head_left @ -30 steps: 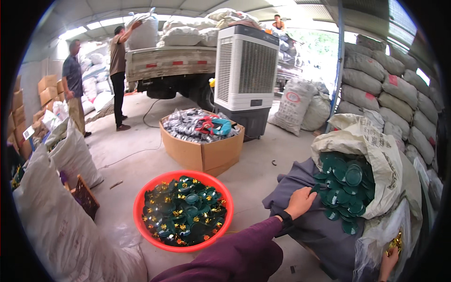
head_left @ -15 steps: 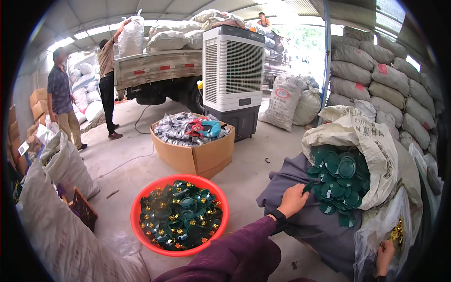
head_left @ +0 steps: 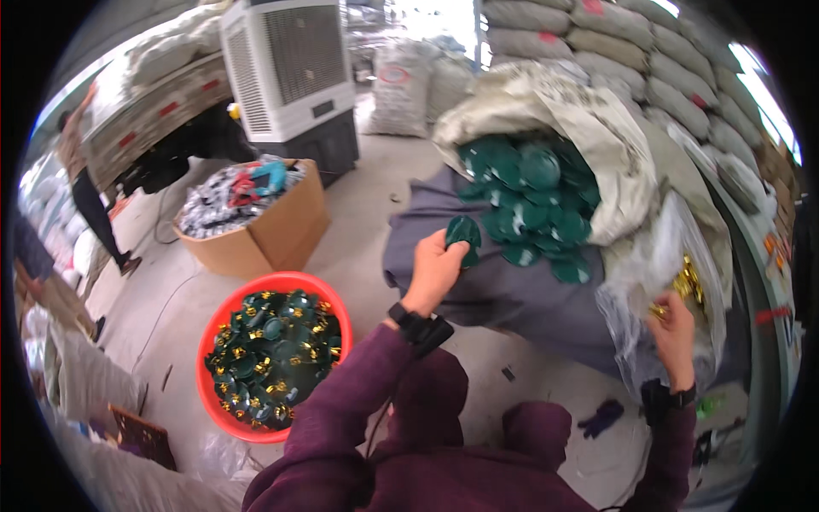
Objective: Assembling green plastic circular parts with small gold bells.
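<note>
holding one green disc (head_left: 463,228), left fingers (head_left: 434,247); right fingers (head_left: 673,307) pinching gold piece (head_left: 658,311); one red basin (head_left: 206,367)

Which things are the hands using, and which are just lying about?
Seems part of the work:
green disc in the left hand
gold piece in the right hand
open sack of green discs
clear bag
red tub

Seems just lying about:
tall cooler
cardboard box
dark glove-like thing

White-and-grey cooler (head_left: 294,77) behind open carton (head_left: 256,243); truck (head_left: 175,107) left, person (head_left: 81,166) beside, arm raised; sacks (head_left: 614,47) stacked upper right; dark glove (head_left: 602,416), probably, on floor (head_left: 478,375)
</note>
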`<action>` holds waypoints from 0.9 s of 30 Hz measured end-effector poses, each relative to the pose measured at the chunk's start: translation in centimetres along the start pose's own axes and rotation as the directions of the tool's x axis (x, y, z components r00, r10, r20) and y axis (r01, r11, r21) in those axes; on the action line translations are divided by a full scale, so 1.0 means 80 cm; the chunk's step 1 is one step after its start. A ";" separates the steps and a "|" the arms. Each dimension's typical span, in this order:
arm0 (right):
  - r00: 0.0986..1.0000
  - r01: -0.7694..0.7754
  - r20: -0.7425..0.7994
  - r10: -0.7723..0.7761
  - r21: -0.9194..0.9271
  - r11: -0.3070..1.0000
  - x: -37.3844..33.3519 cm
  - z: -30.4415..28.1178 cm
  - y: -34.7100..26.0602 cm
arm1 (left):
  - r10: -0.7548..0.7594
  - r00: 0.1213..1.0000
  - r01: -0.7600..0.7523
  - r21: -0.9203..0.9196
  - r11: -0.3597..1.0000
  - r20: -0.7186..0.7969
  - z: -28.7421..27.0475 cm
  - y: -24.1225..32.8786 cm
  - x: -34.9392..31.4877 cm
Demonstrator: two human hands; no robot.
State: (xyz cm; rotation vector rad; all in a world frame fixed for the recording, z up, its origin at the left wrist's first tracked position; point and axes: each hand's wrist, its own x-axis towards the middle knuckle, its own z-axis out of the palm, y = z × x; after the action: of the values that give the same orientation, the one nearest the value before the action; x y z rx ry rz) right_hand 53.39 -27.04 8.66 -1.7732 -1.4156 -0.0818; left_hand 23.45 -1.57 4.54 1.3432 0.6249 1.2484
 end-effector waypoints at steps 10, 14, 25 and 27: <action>0.931 -0.347 0.364 0.035 0.847 0.404 -0.059 0.132 -0.117 | -0.244 0.907 0.265 -0.013 0.964 0.344 0.058 0.043 -0.146; 0.932 -0.341 0.362 0.020 0.856 0.389 -0.069 0.153 -0.116 | -0.200 0.919 0.195 0.049 0.980 0.339 0.057 0.041 -0.168; 0.956 -0.243 0.293 0.016 0.760 0.602 -0.089 0.174 -0.126 | 0.048 0.965 -0.115 0.250 0.961 0.257 0.056 0.026 -0.182; 0.958 -0.232 0.287 0.006 0.759 0.609 -0.089 0.176 -0.127 | 0.022 0.964 -0.089 0.242 0.966 0.265 0.054 0.026 -0.183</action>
State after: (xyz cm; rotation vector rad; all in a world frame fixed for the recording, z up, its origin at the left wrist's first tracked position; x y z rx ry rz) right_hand 36.38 -23.51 1.59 -1.1207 -1.2054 0.7785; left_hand 22.44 -16.86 2.85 1.7151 0.5753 1.0366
